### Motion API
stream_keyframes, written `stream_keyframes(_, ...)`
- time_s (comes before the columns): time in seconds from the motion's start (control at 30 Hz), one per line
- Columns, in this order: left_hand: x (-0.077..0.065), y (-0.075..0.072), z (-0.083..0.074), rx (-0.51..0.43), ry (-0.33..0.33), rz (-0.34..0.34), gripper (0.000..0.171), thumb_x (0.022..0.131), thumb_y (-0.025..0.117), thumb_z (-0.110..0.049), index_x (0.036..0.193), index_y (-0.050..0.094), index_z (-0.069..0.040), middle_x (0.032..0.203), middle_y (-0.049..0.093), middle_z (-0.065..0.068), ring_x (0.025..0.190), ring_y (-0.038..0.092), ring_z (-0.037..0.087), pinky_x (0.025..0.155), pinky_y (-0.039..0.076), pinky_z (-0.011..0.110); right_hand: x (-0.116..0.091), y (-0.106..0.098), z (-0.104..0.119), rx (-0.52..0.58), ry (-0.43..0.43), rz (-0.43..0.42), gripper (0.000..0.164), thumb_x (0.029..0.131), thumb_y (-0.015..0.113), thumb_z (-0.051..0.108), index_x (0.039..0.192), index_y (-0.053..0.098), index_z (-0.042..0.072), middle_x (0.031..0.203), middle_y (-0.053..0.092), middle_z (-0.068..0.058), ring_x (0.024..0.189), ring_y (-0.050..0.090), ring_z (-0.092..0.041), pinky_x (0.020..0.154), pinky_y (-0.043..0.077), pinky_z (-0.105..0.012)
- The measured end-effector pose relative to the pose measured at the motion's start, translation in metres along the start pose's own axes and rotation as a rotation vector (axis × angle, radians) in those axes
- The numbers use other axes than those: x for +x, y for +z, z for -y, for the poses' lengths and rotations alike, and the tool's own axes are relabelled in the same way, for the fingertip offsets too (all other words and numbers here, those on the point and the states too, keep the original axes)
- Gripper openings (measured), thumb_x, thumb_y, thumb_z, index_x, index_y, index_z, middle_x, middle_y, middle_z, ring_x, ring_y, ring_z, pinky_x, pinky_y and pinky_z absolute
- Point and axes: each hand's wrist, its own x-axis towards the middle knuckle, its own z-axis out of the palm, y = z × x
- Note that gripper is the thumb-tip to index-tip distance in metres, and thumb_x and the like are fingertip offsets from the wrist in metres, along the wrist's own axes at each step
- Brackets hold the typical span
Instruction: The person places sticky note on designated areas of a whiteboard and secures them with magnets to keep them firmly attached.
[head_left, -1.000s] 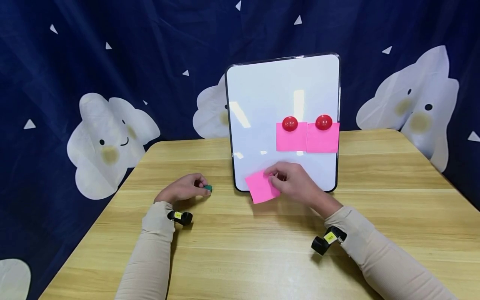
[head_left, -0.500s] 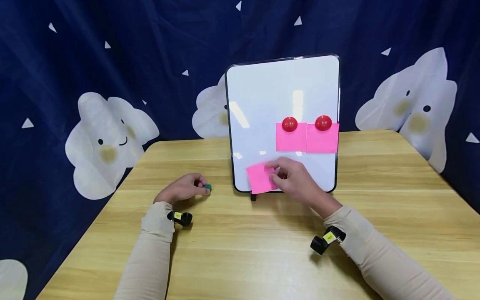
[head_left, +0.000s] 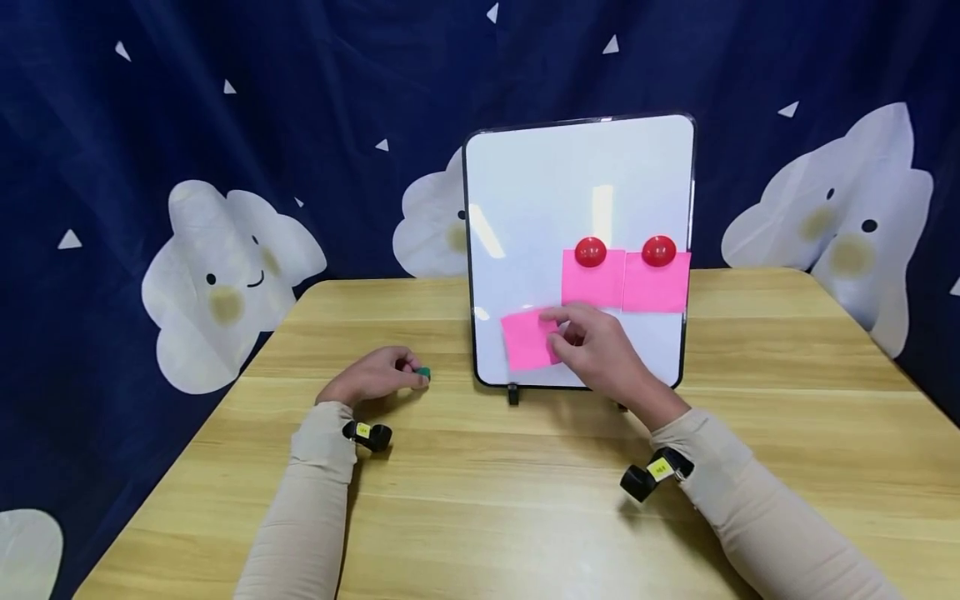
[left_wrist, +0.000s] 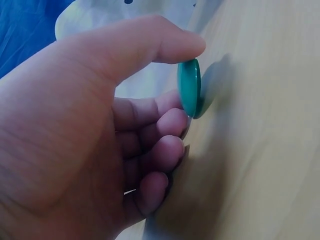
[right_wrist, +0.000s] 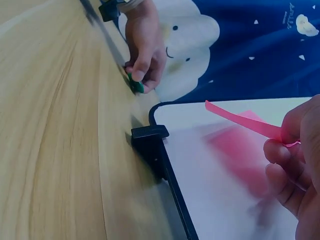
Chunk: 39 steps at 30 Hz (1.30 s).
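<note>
My right hand (head_left: pixel 600 346) pinches a pink sticky note (head_left: pixel 528 340) by its right side, in front of the lower left of a whiteboard (head_left: pixel 517 208). In the right wrist view that note (right_wrist: pixel 240 120) appears edge-on, apart from the board, which mirrors it. Near the tabletop, left of the board, my left hand (head_left: pixel 377 373) pinches a round green magnet (left_wrist: pixel 189 89) between thumb and fingers. Two more pink notes hang side by side on the board, the left note (head_left: pixel 592 283) under a red magnet (head_left: pixel 591 252), the right note (head_left: pixel 657 287) under another red magnet (head_left: pixel 658 251).
The whiteboard stands on black feet, one foot (head_left: pixel 513 395) showing at its lower left, on a wooden table (head_left: pixel 465 500). Behind hangs a dark blue curtain (head_left: pixel 337 83) with cloud faces. A small black camera (head_left: pixel 367 435) sits on each wrist.
My right hand has raised the pink note from the board's bottom edge to a little higher before its surface. My left hand keeps its place with the green magnet. The head view has shifted slightly.
</note>
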Motion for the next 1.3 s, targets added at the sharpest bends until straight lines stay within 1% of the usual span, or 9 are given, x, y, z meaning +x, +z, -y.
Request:
stream_keyframes(0.2,0.003,-0.002,0.006,0.007,0.002,-0.007,0.032,0.088,0.076,-0.036,0.1,0.063,-0.01,0.093,0.058,0.005,0.086,0.051,0.021,0.077,0.041,0.036,0.007,0.0,0.001,0.0,-0.057,-0.06,0.033,0.09,0.068,-0.002,0.123,0.07,0.004,0.084,0.063,-0.004,0.068,0.055,-0.017,0.056,0.048,-0.026)
stream_keyframes(0.4,0.001,-0.002,0.007,0.007,0.014,-0.005,0.032,0.088,0.075,-0.036,0.101,0.063,-0.009,0.093,0.058,0.005,0.085,0.051,0.021,0.077,0.04,0.036,0.016,-0.001,0.001,-0.003,-0.063,-0.128,0.032,0.091,0.067,-0.002,0.122,0.071,0.003,0.083,0.065,-0.005,0.068,0.054,-0.017,0.056,0.045,-0.023)
stream_keyframes(0.53,0.0,-0.002,0.007,-0.003,0.019,-0.005,0.032,0.089,0.075,-0.035,0.102,0.064,-0.008,0.093,0.058,0.005,0.086,0.051,0.021,0.078,0.04,0.036,0.02,0.0,-0.001,-0.006,-0.071,-0.158,0.031,0.092,0.066,-0.002,0.122,0.071,0.002,0.085,0.065,-0.006,0.069,0.053,-0.018,0.056,0.043,-0.021)
stream_keyframes(0.8,0.001,-0.002,0.008,-0.009,0.016,-0.011,0.033,0.088,0.076,-0.035,0.103,0.064,-0.008,0.095,0.058,0.006,0.088,0.051,0.021,0.08,0.04,0.037,0.025,0.001,0.0,-0.047,-0.137,-0.201,0.03,0.09,0.068,-0.001,0.12,0.071,0.001,0.09,0.063,-0.007,0.072,0.053,-0.017,0.059,0.045,-0.021)
stream_keyframes(0.97,0.0,-0.002,0.008,0.0,0.008,-0.014,0.032,0.088,0.075,-0.036,0.102,0.065,-0.01,0.094,0.059,0.005,0.089,0.051,0.021,0.08,0.04,0.036,0.029,0.003,-0.001,-0.072,-0.176,-0.227,0.031,0.088,0.071,-0.001,0.119,0.07,-0.002,0.099,0.063,-0.01,0.072,0.055,-0.016,0.062,0.048,-0.022)
stream_keyframes(1.1,0.0,-0.002,0.008,0.002,0.001,-0.016,0.031,0.088,0.075,-0.037,0.101,0.065,-0.01,0.095,0.059,0.004,0.089,0.051,0.021,0.08,0.04,0.037,0.032,0.003,0.0,-0.092,-0.179,-0.242,0.033,0.086,0.073,-0.002,0.119,0.07,-0.003,0.103,0.062,-0.012,0.073,0.056,-0.016,0.064,0.049,-0.023)
stream_keyframes(1.3,0.002,-0.001,0.008,-0.004,0.005,-0.02,0.032,0.088,0.075,-0.037,0.102,0.065,-0.01,0.095,0.059,0.005,0.089,0.051,0.021,0.08,0.04,0.037,0.035,0.001,0.003,-0.11,-0.175,-0.257,0.032,0.087,0.072,-0.002,0.119,0.07,-0.004,0.101,0.059,-0.014,0.073,0.055,-0.018,0.063,0.048,-0.025)
